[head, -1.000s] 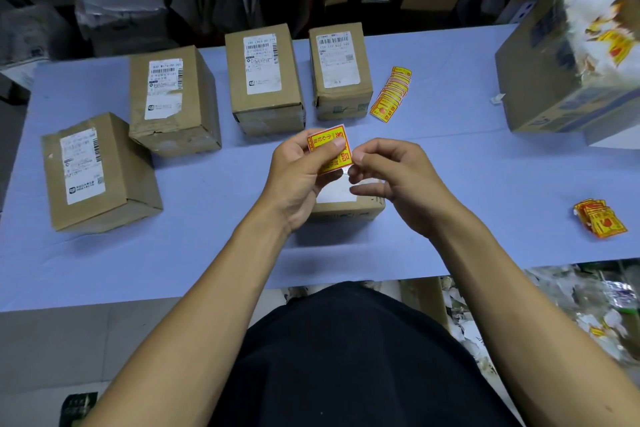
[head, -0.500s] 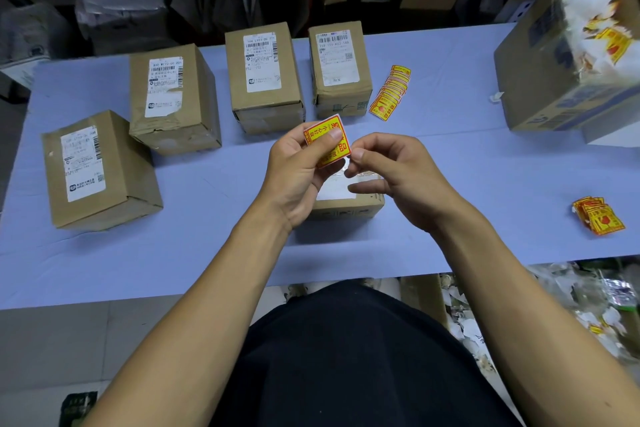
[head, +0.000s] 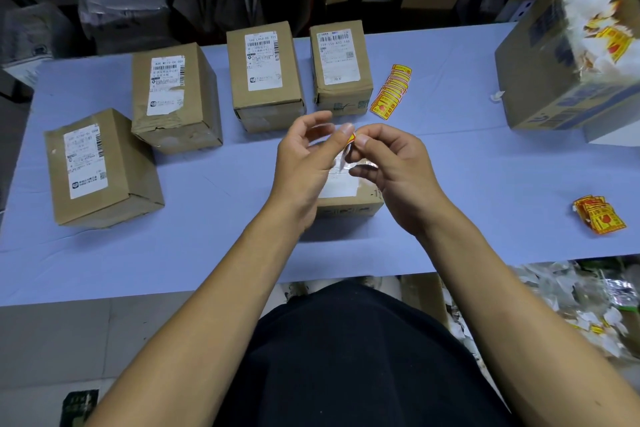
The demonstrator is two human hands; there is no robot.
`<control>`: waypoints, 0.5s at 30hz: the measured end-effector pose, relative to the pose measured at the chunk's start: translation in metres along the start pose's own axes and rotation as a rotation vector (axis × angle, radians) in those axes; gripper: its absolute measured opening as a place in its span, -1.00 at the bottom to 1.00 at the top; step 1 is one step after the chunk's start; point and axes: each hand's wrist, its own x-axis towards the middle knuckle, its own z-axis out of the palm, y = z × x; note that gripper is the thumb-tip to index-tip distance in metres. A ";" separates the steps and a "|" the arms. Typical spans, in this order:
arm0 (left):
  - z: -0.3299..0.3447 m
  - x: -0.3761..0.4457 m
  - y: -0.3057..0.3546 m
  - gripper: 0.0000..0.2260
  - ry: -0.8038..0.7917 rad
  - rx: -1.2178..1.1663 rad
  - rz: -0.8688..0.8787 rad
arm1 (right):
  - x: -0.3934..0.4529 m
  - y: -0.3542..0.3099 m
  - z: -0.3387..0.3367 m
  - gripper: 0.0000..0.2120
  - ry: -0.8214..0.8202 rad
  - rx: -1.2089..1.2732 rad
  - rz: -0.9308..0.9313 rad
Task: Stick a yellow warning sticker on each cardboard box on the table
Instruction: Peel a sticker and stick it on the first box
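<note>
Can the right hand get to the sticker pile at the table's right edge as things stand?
Probably yes, once free. The right hand pinches a sticker with the left hand, so it is occupied. Bare table lies between it and the pile; nothing blocks the path.

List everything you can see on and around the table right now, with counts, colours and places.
Small cardboard boxes: five, brown with white labels; four in an arc at left and rear, one under the hands.
Large cardboard box: one, brown, table's right rear, holding white backing scraps.
Sticker row: one, yellow and red, right of the rear boxes.
Sticker pile: one, yellow and red, right near edge.
Table: one, pale blue.
Waste paper: white, on the floor at right.
Held sticker: one, yellow, between both hands.
Left hand; right hand: pinching the sticker.
</note>
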 end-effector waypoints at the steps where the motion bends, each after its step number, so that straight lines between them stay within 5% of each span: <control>1: 0.000 -0.001 0.000 -0.81 0.040 0.073 0.071 | 0.000 -0.001 0.001 -0.78 0.020 0.002 0.004; 8: -0.009 -0.009 0.006 -0.89 -0.167 0.212 0.392 | 0.001 -0.005 0.001 -0.84 0.068 -0.017 -0.020; 15: -0.009 -0.010 0.012 -0.87 -0.126 0.316 0.458 | 0.001 -0.008 0.003 -0.86 0.067 -0.083 -0.124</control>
